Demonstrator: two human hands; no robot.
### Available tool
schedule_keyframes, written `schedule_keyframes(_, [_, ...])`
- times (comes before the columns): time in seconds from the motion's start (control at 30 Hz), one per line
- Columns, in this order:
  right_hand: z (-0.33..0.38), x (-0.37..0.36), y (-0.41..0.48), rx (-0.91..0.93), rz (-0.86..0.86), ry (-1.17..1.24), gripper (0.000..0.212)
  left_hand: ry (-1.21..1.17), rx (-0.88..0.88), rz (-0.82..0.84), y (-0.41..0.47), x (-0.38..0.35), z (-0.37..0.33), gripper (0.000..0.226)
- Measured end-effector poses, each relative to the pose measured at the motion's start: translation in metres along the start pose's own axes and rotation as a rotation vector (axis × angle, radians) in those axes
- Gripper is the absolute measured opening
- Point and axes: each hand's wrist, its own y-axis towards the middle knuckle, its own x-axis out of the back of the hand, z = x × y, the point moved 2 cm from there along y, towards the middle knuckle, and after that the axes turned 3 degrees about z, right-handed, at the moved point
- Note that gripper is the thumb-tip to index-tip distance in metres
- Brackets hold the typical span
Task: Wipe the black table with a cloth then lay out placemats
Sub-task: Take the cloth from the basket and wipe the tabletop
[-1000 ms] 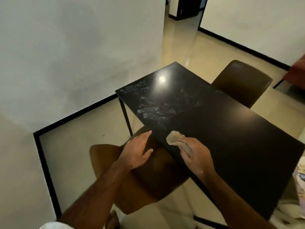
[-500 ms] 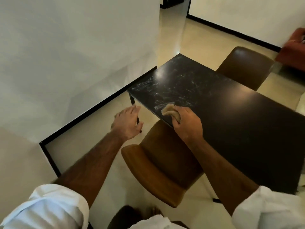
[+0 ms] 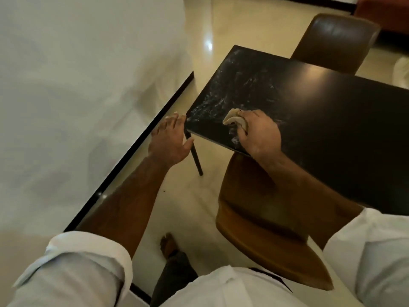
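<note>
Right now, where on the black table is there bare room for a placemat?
Free: the dark stretch of table between the right hand and the far chair. Crowded: the near corner, where that hand grips the cloth, the left hand beside it.

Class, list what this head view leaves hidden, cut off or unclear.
1. The cloth: head view, mostly hidden under the right hand; only a crumpled end shows.
2. The table: head view, its right end is cut off by the frame edge.
3. The left hand: head view, whether it touches the table corner is unclear.
4. The placemats: none in view.
</note>
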Motion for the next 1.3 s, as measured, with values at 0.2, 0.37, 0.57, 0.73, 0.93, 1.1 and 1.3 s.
schedule_keyframes(0.2, [0.060, -0.034, 0.033, -0.219, 0.050, -0.024, 0.042, -0.025, -0.155, 0.121, 0.066, 0.014, 0.073, 0.082])
schedule_keyframes(0.37, [0.057, -0.053, 0.053, -0.390, 0.013, -0.024, 0.040, -0.035, -0.261, 0.176, 0.141, 0.010, 0.084, 0.082])
schedule_keyframes(0.57, [-0.013, -0.072, 0.057, -0.662, -0.144, -0.025, 0.032, -0.025, -0.441, 0.306, 0.226, -0.022, 0.021, 0.082])
schedule_keyframes(0.73, [-0.086, -0.086, 0.070, -0.928, -0.184, -0.074, 0.032, 0.047, -0.552, 0.367, 0.292, -0.045, -0.028, 0.081])
schedule_keyframes(0.93, [-0.128, -0.119, 0.089, -1.070, -0.234, -0.149, 0.062, 0.146, -0.660, 0.462, 0.360, -0.092, -0.075, 0.082])
schedule_keyframes(1.1, [-0.142, -0.168, 0.082, -1.119, -0.125, -0.205, 0.070, 0.216, -0.839, 0.375, 0.407, -0.142, -0.110, 0.082])
schedule_keyframes(1.3, [-0.167, -0.203, 0.109, -1.215, -0.117, -0.181, 0.070, 0.144, -0.956, 0.246, 0.427, -0.180, -0.116, 0.076])
